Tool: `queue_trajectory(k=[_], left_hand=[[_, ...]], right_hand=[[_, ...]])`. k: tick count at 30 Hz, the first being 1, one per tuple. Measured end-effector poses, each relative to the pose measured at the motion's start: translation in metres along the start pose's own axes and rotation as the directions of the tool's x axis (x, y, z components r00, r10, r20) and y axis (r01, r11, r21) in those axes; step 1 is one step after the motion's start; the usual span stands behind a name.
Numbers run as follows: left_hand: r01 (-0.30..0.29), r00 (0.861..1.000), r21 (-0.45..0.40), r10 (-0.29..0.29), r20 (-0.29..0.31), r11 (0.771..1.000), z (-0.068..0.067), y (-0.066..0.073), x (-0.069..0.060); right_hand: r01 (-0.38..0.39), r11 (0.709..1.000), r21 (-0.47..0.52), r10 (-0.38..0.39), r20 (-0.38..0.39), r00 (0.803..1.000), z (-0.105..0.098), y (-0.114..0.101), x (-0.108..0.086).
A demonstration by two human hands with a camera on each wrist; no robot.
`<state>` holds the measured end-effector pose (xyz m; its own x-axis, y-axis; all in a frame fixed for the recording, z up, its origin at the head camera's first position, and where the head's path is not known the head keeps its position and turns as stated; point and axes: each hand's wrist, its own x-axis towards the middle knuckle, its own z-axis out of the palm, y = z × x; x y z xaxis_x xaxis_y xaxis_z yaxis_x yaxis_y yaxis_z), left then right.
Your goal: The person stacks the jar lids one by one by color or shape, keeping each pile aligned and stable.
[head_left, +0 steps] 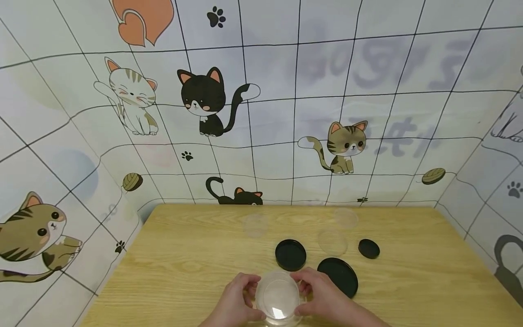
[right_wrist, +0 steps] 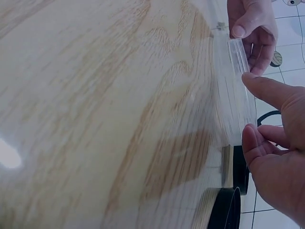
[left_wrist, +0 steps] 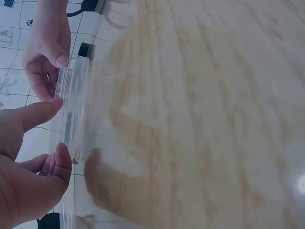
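Both hands pinch a clear round dish (head_left: pixel 278 296) by its opposite sides near the table's front edge; the left hand (head_left: pixel 238 300) is on its left, the right hand (head_left: pixel 324 295) on its right. Beneath it, and partly covered by it, another clear round piece (head_left: pixel 286 323) shows at the front. Seen edge-on in the left wrist view, the held dish (left_wrist: pixel 62 88) lies between the left hand's (left_wrist: pixel 31 167) thumb and fingers. The right wrist view shows the right hand (right_wrist: pixel 279 148) gripping the rim of the dish (right_wrist: pixel 242 86) likewise, above a wider clear piece (right_wrist: pixel 226 90).
Black round lids lie beyond the hands: one (head_left: pixel 290 255) at centre, a larger one (head_left: pixel 338 277) beside the right hand, a small one (head_left: pixel 369 249) further right. Faint clear discs (head_left: pixel 333 241) lie behind on the wooden table (head_left: pixel 184 254). A cat-print cloth (head_left: pixel 269 113) stands around it.
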<state>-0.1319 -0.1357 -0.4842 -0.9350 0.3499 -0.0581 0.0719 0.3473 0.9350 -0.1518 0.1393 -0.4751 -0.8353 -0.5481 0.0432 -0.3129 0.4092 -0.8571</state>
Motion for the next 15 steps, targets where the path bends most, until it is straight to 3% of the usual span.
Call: queue_trajectory(k=[15], left_hand=[[0.053,0.998,-0.021,-0.053,0.024,0.998,0.0033,-0.0034,0.0035]], right_hand=[[-0.004,0.995,-0.101,0.006,0.023,1.000,0.0043,-0.0011,0.0013]])
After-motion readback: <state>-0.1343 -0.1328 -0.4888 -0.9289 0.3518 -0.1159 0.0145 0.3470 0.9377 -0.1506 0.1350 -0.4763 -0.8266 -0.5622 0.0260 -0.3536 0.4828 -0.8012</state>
